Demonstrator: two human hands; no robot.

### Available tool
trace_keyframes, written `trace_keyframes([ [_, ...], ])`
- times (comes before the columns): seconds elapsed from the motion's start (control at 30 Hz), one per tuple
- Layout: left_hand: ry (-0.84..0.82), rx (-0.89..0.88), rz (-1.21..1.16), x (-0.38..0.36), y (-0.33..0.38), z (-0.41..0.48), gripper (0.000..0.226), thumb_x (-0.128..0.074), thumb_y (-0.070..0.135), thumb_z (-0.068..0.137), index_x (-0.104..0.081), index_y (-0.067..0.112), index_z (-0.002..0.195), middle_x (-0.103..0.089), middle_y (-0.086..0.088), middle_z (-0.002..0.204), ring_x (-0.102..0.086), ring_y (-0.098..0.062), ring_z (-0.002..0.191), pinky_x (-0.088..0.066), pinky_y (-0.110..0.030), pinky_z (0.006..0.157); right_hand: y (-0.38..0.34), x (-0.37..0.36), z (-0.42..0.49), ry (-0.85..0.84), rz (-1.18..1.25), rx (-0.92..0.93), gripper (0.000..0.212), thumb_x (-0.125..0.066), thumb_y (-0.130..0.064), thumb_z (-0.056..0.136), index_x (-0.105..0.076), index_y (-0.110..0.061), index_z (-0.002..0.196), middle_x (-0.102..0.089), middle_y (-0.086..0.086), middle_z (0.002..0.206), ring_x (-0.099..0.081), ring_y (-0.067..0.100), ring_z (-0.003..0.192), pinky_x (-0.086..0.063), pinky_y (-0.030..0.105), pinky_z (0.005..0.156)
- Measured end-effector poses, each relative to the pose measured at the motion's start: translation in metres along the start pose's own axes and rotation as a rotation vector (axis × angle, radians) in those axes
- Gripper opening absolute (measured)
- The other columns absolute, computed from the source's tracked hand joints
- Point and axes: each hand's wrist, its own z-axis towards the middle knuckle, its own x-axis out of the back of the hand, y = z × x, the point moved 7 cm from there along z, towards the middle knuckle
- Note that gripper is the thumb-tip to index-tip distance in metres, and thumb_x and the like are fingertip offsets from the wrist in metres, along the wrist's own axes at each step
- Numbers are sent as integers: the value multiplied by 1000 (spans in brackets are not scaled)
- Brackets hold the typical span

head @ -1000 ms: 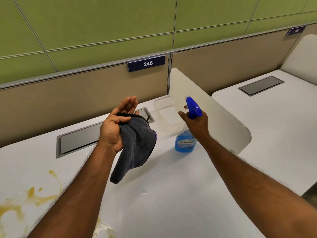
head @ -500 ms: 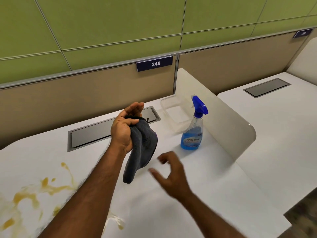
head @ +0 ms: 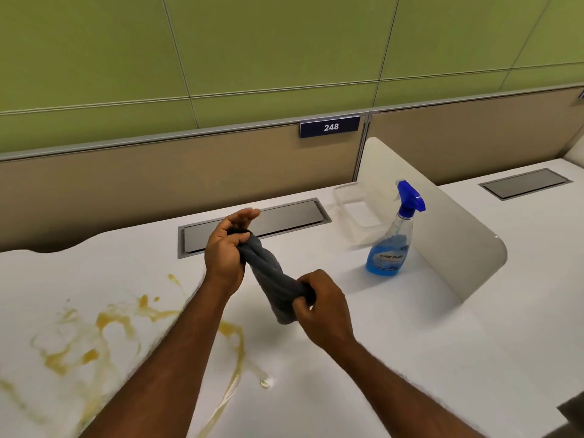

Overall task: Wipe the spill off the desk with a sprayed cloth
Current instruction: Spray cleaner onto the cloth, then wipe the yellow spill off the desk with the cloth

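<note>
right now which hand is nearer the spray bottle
Right. The right hand grips the lower end of the cloth, below and left of the spray bottle. The left hand holds the upper end, farther left.

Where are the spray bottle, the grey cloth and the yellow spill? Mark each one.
spray bottle (head: pixel 389 248): head view, on the clear body above the blue liquid.
grey cloth (head: pixel 271 279): head view, on the twisted middle between the two hands.
yellow spill (head: pixel 107 320): head view, on a thick streak on the desk's left part.

left hand (head: pixel 225 257) + right hand (head: pixel 322 306) clasp grey cloth (head: pixel 274 279) | spill (head: pixel 104 330) on desk (head: pixel 410 343)
</note>
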Motion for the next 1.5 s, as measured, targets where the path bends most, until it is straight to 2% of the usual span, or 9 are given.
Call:
trace_keyframes([
  [0.23, -29, -82, 558, 85, 33, -40, 40, -32, -7, 97, -61, 18, 108, -56, -3, 78, -54, -15, 74, -47, -25, 74, -56, -14, 14, -17, -6, 160, 12, -63, -4, 79, -62, -13, 87, -59, -4, 84, -57, 11, 75, -51, 24, 65],
  [0.4, -144, -75, 803, 128, 50, -66, 21, -42, 26, 97, -55, 29, 114, -57, 7, 89, -54, -5, 76, -43, -14, 72, -88, -36, 12, -42, -23, 236, 15, -62, 1, 76, -64, -12, 84, -60, -1, 83, -56, 11, 75, -48, 22, 66],
  [0.47, -184, -71, 855, 139, 58, -76, 28, -53, 35, 88, -51, 31, 116, -49, 3, 87, -49, -5, 74, -43, -14, 68, -96, -44, 10, -52, -28, 244, 16, -63, 3, 76, -65, -11, 84, -62, 0, 83, -57, 11, 75, -47, 19, 66],
  [0.57, -257, -58, 933, 152, 65, -90, 45, -61, 17, 76, -46, 27, 117, -43, 3, 92, -44, -10, 81, -44, -14, 68, -102, -50, 7, -61, -15, 243, 16, -65, 2, 77, -67, -11, 86, -63, -2, 84, -57, 8, 75, -45, 13, 67],
  [0.7, -240, -40, 962, 169, 70, -104, 47, -54, -8, 83, -46, 25, 115, -47, 5, 97, -50, -12, 83, -44, -9, 69, -102, -58, 3, -135, 0, 194, 14, -66, -1, 83, -68, -9, 94, -67, -2, 88, -59, 8, 78, -47, 13, 69],
  [0.87, -154, -80, 877, 185, 78, -126, 29, -70, -1, 82, -63, 18, 103, -66, 3, 103, -64, -14, 94, -52, -16, 79, -92, -58, -3, -297, 57, 129, 23, -59, 1, 85, -69, -18, 93, -68, -9, 85, -63, 3, 80, -49, 9, 68],
  [1.13, -75, 2, 1016, 194, 33, -132, 21, -80, 11, 74, -68, 19, 90, -69, 8, 87, -63, 0, 76, -47, -9, 69, -45, -86, 9, -408, 57, -81, 21, -57, -4, 88, -73, -14, 97, -70, -3, 93, -64, 12, 89, -51, 23, 76],
  [1.3, 12, 49, 1118, 202, 3, -116, 19, -76, 8, 76, -68, 12, 92, -69, -1, 92, -65, -17, 82, -53, -30, 79, -15, -121, 21, -482, -45, -128, 22, -57, -7, 88, -71, -10, 106, -70, 4, 103, -63, 19, 97, -53, 31, 84],
  [1.5, 11, 40, 1292, 208, -17, -112, 22, -67, 14, 82, -64, 14, 105, -62, -1, 103, -62, -21, 90, -52, -39, 82, -2, -145, 27, -480, -63, -114, 26, -56, -5, 87, -67, -12, 110, -69, 3, 108, -61, 16, 96, -43, 20, 81],
])
